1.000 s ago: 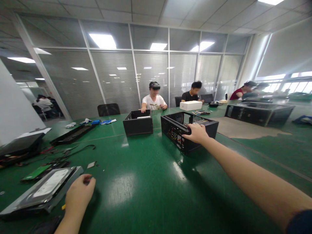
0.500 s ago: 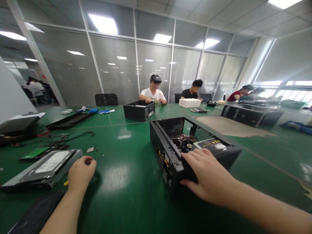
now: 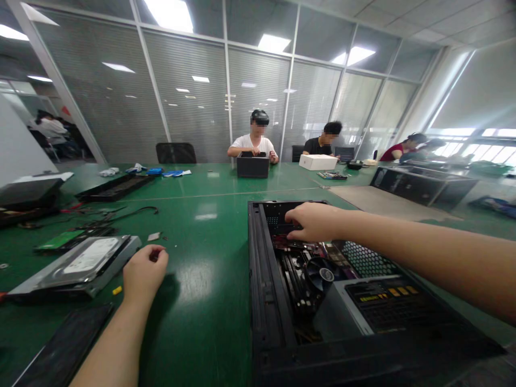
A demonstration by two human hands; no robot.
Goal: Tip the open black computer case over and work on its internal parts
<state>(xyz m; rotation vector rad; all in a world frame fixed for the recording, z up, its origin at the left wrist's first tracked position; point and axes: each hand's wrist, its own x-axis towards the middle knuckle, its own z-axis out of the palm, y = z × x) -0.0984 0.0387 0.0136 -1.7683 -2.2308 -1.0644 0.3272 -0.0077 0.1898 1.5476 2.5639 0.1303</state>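
1. Head view: the green table [image 3: 209, 322] carries the open computer case [image 3: 268, 301], which lies front right, close to the person. Half a second ago it sat farther off and slanted; now its long edge runs nearly straight away.
2. The power supply [image 3: 382, 301] fills the case's near end, in fuller view than earlier.
3. The right hand [image 3: 314, 223] is over the far end, thumb and fingers apart; earlier it clasped a near corner. I cannot tell if it touches anything. The step looks like settling the case within reach; reaching inside calls for keeping clear of the fan [image 3: 322, 274].
4. The left hand [image 3: 144, 271] is loosely curled beside the hard drive [image 3: 91, 260]; whether it pinches something cannot be told.
5. A yellow piece [image 3: 116, 291] lies near that wrist.
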